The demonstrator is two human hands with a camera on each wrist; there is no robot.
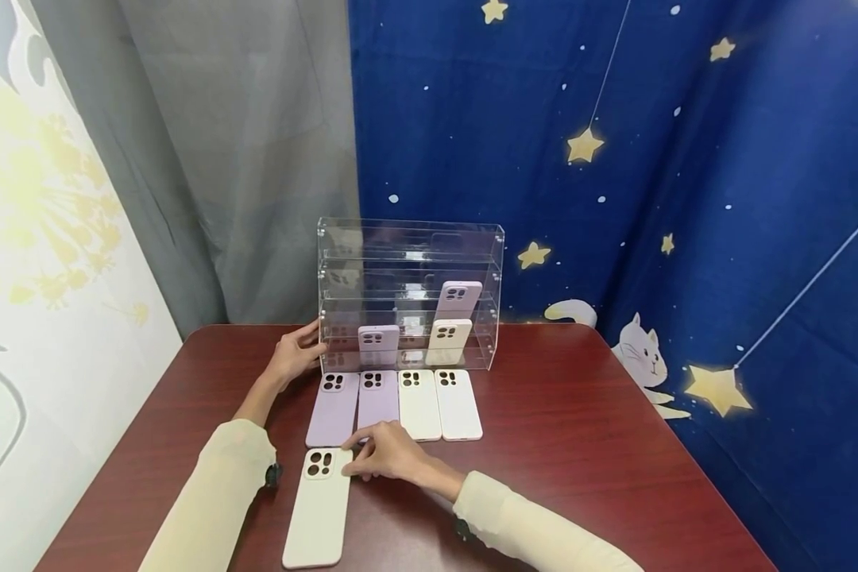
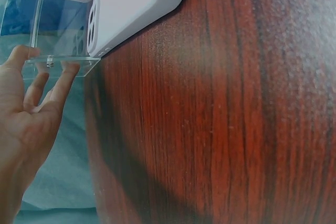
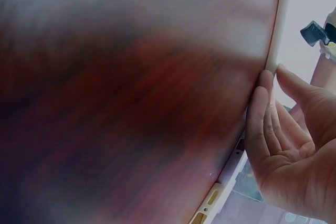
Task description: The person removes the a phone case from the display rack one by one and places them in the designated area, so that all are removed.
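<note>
My right hand [image 1: 389, 453] pinches a cream phone case [image 1: 316, 516] by its upper right edge, near the camera cutouts. In the right wrist view, thumb and fingertips meet on the case's edge [image 3: 278, 30]. At the rack's lower left side, my left hand [image 1: 295, 353] holds the clear acrylic display rack [image 1: 409, 232], its thumb by the front edge of the side panel. That panel [image 2: 63, 60] shows between the spread fingers in the left wrist view. A lilac case [image 1: 379, 343], another lilac case [image 1: 460, 299] and a cream case [image 1: 448, 342] stand in the rack.
Before the rack lie two lilac cases [image 1: 332, 413] [image 1: 379, 405], a cream case [image 1: 420, 409] and a white case [image 1: 461, 409], side by side. All are on a dark red wooden table [image 1: 579, 445]. Behind hang a grey curtain [image 1: 257, 159] and a blue star-patterned curtain [image 1: 472, 119].
</note>
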